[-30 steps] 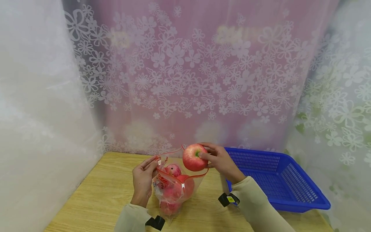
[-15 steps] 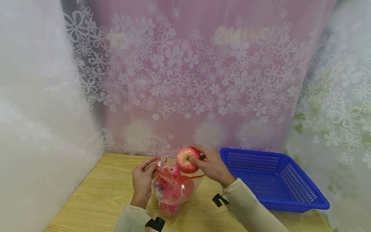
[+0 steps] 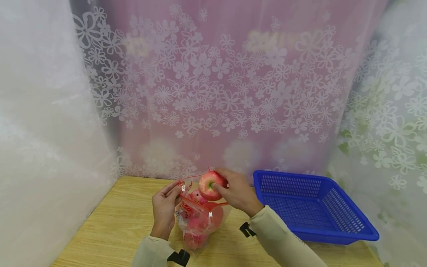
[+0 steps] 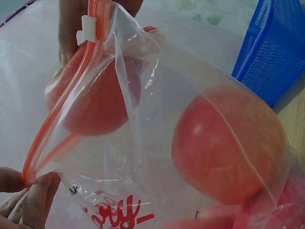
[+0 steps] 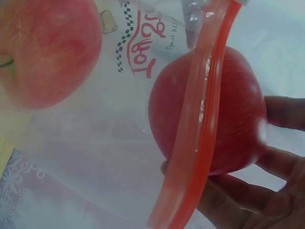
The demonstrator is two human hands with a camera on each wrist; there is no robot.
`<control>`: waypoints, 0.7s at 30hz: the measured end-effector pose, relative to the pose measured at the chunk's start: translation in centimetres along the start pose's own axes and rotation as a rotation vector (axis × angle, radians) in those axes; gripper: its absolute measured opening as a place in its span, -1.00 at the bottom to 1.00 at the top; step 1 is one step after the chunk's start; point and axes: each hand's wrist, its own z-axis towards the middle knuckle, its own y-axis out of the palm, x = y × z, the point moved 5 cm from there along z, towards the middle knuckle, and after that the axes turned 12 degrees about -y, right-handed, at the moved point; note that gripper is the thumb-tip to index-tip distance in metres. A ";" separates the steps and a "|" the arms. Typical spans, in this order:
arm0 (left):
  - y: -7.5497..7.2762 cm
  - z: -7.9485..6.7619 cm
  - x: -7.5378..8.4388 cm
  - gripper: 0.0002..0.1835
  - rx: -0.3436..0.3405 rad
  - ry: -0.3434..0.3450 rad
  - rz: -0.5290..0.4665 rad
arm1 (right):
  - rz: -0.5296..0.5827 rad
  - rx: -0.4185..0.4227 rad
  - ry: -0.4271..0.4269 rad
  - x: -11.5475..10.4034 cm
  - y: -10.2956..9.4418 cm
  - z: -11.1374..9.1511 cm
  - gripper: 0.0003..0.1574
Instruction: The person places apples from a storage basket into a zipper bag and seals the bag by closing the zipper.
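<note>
A clear zip bag (image 3: 200, 222) with a red-orange zip rim and red lettering stands on the table, its mouth spread. Several red fruits lie in it, among them an apple (image 4: 228, 143) plain through the film in the left wrist view. My left hand (image 3: 165, 205) pinches the bag's rim at the left side of the mouth. In my right hand (image 3: 238, 191) I grip another red apple (image 3: 209, 185) by its side, thumb near the stem hollow. That apple is at the mouth, partly behind the zip rim (image 5: 205, 114) in the right wrist view.
A blue plastic basket (image 3: 347, 237) with slotted walls stands at the right on the wooden table (image 3: 110, 218). Behind the table hangs a pink flowered curtain (image 3: 217, 92), with pale sheets on both sides.
My right hand has moved the apple leftward and slightly down, from the right edge of the bag's mouth to over its middle. The left hand stays pinching the rim.
</note>
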 end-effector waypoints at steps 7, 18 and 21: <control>0.0 0.0 0.1 -0.67 -0.002 0.006 0.003 | -0.038 0.029 -0.045 -0.3 0.0 0.3 -0.83; -0.1 -0.1 0.1 -0.68 0.010 0.016 0.005 | 0.000 0.007 0.012 0.4 -0.3 -0.2 -0.79; -0.1 -0.1 0.0 -0.68 0.007 0.014 0.005 | 0.000 0.014 0.008 0.5 -0.5 -0.3 -0.79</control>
